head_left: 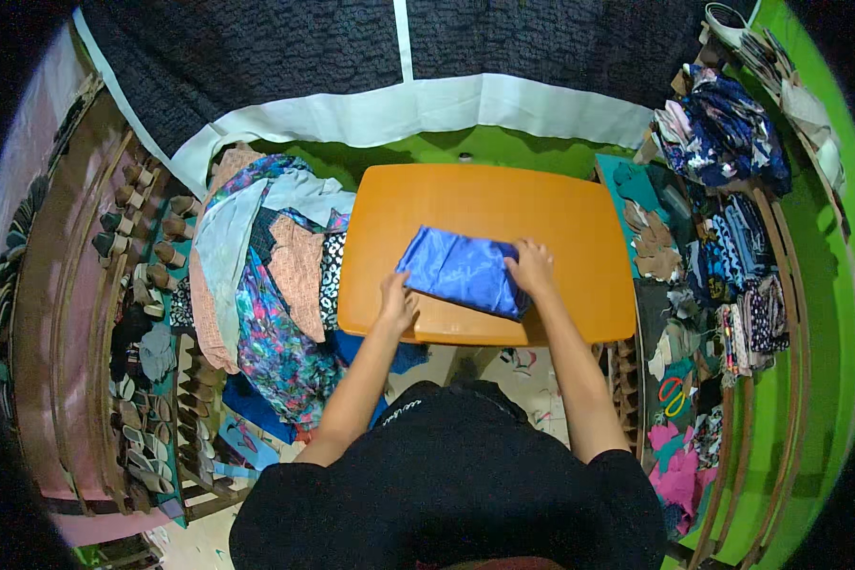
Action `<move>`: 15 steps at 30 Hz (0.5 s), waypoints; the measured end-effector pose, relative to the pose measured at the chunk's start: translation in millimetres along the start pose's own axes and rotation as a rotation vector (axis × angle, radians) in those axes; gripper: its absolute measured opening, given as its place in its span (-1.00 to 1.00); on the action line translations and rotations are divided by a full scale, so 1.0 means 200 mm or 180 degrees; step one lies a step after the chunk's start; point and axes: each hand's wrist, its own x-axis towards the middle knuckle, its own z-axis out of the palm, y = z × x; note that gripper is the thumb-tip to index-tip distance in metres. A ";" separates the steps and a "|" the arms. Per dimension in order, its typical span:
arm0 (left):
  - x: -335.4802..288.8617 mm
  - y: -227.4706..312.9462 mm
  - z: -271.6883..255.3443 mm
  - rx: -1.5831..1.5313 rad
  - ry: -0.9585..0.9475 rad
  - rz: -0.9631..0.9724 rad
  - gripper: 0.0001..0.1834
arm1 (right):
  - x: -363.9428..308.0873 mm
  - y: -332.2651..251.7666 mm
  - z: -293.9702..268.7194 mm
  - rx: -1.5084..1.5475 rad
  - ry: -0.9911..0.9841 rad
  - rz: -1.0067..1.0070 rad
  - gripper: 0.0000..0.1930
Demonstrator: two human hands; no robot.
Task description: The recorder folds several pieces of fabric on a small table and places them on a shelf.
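Note:
A folded blue satin cloth (464, 274), shiny and with pale lettering, lies flat and slightly slanted on the orange table (503, 195). My left hand (398, 304) is at its near left corner, with thumb and fingers closed on the edge. At the right edge, my right hand (532, 266) grips the cloth, its thumb over the top and its bent fingers around the side. Their fingertips are partly hidden.
Draped clothes (290, 275) crowd the table's left side. Shoe racks (147, 418) stand farther left. On the right, shelves hold folded clothes (731, 247), fabric scraps (676, 480) and colourful-handled scissors (673, 397). A dark curtain (532, 43) hangs behind.

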 end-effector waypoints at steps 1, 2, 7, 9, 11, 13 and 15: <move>0.01 -0.08 0.00 -0.0097 0.0217 -0.0175 -0.63 | -0.02 0.00 0.04 0.0138 -0.0182 -0.0108 -0.63; 0.01 -0.15 0.02 -0.0200 0.0445 -0.0341 -0.68 | -0.04 0.00 0.12 0.0085 -0.0137 -0.0295 -0.61; -0.05 -0.20 0.24 0.0025 0.0826 -0.0409 -0.61 | -0.18 -0.02 0.30 0.0551 -0.0884 -0.0630 -0.56; 0.01 -0.19 0.27 0.0008 0.0770 -0.0337 -0.68 | -0.21 -0.02 0.33 0.0186 -0.0702 -0.0772 -0.56; 0.14 -0.21 0.27 -0.0051 0.0870 -0.0260 -0.69 | -0.22 -0.02 0.33 0.0234 -0.0788 -0.0875 -0.55; 0.27 -0.29 0.25 -0.0089 0.1076 0.0028 -0.68 | -0.23 -0.02 0.32 0.0364 -0.0968 -0.1047 -0.56; 0.25 -0.28 0.30 -0.0128 0.1204 0.0058 -0.67 | -0.25 0.01 0.31 0.0465 -0.0956 -0.1150 -0.56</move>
